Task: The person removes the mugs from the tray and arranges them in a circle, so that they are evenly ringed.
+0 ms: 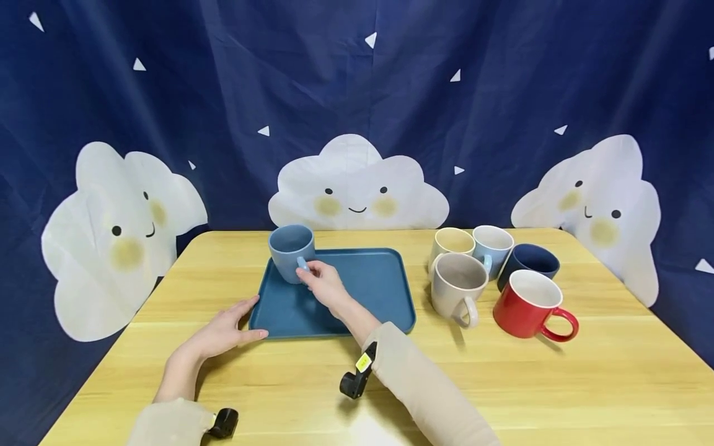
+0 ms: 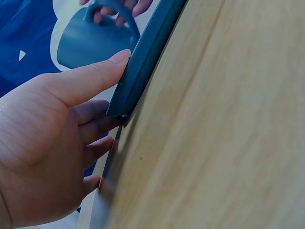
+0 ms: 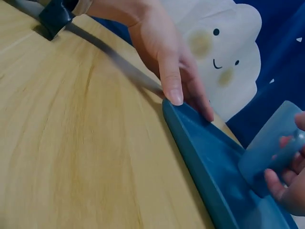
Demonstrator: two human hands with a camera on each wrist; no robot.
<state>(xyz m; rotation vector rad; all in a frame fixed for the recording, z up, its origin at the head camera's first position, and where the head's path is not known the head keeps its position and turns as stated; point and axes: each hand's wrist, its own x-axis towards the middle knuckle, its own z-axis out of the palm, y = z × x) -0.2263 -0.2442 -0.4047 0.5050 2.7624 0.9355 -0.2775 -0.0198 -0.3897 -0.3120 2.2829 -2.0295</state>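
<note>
A greyish-blue mug (image 1: 286,255) is at the back left of the dark blue tray (image 1: 362,285), its base close over or on the tray floor. My right hand (image 1: 328,286) pinches its handle between thumb and fingers, as the right wrist view also shows with the mug (image 3: 271,145). At the tray's near left corner, my left hand (image 1: 220,331) is spread, thumb at the front rim and fingers along the left side. In the left wrist view the left thumb (image 2: 95,81) touches the tray rim (image 2: 143,67), fingers fairly straight beyond it.
Right of the tray stand a yellow mug (image 1: 453,240), a light blue mug (image 1: 496,263), a navy mug (image 1: 515,263), a beige mug (image 1: 454,294) and a red mug (image 1: 519,313). The wooden table (image 1: 613,371) ends at a dark blue curtain (image 1: 312,80) with white clouds.
</note>
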